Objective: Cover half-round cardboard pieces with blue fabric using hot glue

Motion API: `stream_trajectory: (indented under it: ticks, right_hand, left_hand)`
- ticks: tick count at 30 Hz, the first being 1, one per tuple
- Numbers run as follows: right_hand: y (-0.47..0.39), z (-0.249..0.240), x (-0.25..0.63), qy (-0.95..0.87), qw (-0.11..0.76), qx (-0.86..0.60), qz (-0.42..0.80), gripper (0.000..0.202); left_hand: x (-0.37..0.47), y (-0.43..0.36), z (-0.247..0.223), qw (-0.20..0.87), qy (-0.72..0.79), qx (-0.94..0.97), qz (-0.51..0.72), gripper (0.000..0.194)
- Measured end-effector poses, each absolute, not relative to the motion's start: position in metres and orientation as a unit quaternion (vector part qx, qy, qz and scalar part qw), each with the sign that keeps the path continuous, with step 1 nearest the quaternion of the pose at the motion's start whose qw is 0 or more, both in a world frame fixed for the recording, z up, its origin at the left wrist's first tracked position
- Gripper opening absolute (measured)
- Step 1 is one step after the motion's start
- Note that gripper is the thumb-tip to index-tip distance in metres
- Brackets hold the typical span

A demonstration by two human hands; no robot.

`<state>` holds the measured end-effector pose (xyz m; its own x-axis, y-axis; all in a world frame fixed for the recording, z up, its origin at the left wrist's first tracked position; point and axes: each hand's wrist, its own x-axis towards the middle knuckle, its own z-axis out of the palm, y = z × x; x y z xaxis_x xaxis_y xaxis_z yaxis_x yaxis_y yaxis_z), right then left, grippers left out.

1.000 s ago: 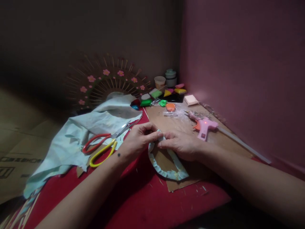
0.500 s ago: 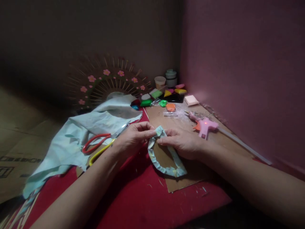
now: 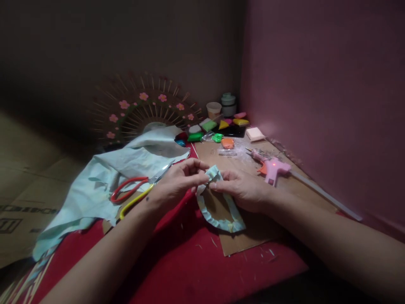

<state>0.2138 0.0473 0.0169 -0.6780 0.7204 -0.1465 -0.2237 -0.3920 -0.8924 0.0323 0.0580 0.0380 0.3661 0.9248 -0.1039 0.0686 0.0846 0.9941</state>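
A cardboard piece (image 3: 218, 202) edged with folded pale blue-green cloth (image 3: 232, 226) is held tilted at the centre. My left hand (image 3: 186, 177) pinches its upper left edge between thumb and fingers. On the upper right side, my right hand (image 3: 238, 188) grips the same piece with its thumb on the inner face. The fingers behind the piece are partly hidden. Scissors (image 3: 129, 185) with red and yellow handles lie left of my left hand, on a large pale blue cloth (image 3: 85, 185).
A pink glue gun (image 3: 275, 168) with a lit red light rests on a cardboard sheet (image 3: 240, 245) at right. Several clay packets (image 3: 228, 143), a cup (image 3: 214, 109) and a flowered stick fan (image 3: 144, 96) stand behind.
My left thumb and fingers have shifted slightly at the top of the cloth edging, and the piece has tilted a little. The view has moved slightly.
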Motion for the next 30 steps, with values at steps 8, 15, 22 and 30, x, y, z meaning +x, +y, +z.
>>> stream_trajectory:
  ticks: [8,15,22,30]
  right_hand:
    - [0.047,0.022,0.215,-0.465,0.309,-0.287,0.778,0.006]
    - [0.046,0.018,0.214,-0.471,0.326,-0.285,0.769,0.008]
    - [0.045,0.017,0.213,-0.459,0.324,-0.279,0.779,0.007]
    - [0.044,0.015,0.213,-0.494,0.320,-0.333,0.736,0.007]
  left_hand:
    - [0.018,0.064,0.045,0.582,0.434,0.604,0.329,0.018]
    - [0.026,0.059,0.050,0.535,0.445,0.643,0.320,0.021]
    - [0.029,0.054,0.057,0.448,0.458,0.708,0.298,0.023]
    - [0.027,0.057,0.049,0.404,0.459,0.744,0.269,0.021]
